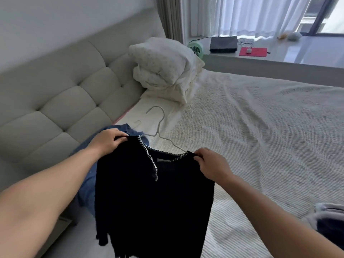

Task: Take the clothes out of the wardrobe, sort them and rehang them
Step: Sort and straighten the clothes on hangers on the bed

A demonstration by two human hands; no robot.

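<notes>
A black knit top [152,198] with pale blanket stitching along its V-neck hangs upright over the near edge of the bed, held up by its two shoulders and falling in loose folds, its lower hem out of sight. Behind its neckline a thin white wire hanger [160,125] lies flat on the bedspread, hook pointing away — and beside it, partly hidden by the top, sits a crumpled blue garment [87,190]

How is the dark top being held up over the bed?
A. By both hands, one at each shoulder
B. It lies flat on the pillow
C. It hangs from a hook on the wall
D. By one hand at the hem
A: the left hand and right hand each pinch a shoulder of the dark top.
</notes>
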